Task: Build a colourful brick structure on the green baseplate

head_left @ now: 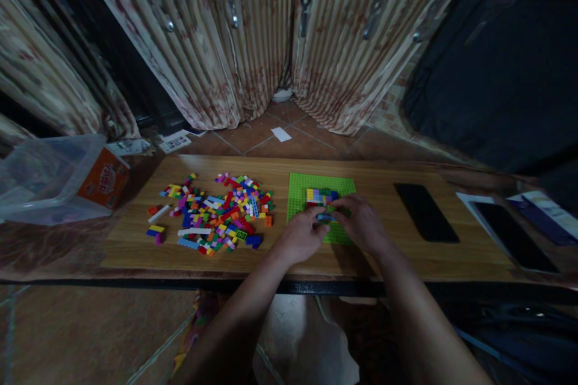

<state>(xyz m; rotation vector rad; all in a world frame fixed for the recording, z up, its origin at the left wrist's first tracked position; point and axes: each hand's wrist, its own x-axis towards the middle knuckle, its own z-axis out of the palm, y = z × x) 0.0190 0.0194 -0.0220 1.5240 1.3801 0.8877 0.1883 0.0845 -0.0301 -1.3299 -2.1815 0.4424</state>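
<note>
A blue toy brick point(324, 217) is between my two hands, just in front of a small built block of mixed bricks point(321, 195). My left hand point(301, 236) is closed, with its thumb and fingertips on the brick's left end. From the other side, my right hand point(362, 224) is also closed, its curled fingers pinching at the right end. Both hands are over the green studded baseplate point(295, 192). Yellow, light and blue pieces show in the built block, with red at its lower left. My fingers cover part of it.
To the left, a wide pile of loose coloured bricks point(230, 213) lies on the wooden board point(280, 258). A clear plastic bin point(54, 174) stands beyond the board's left end. On the right lie a black flat panel point(425, 212) and a dark phone-like slab point(515, 236).
</note>
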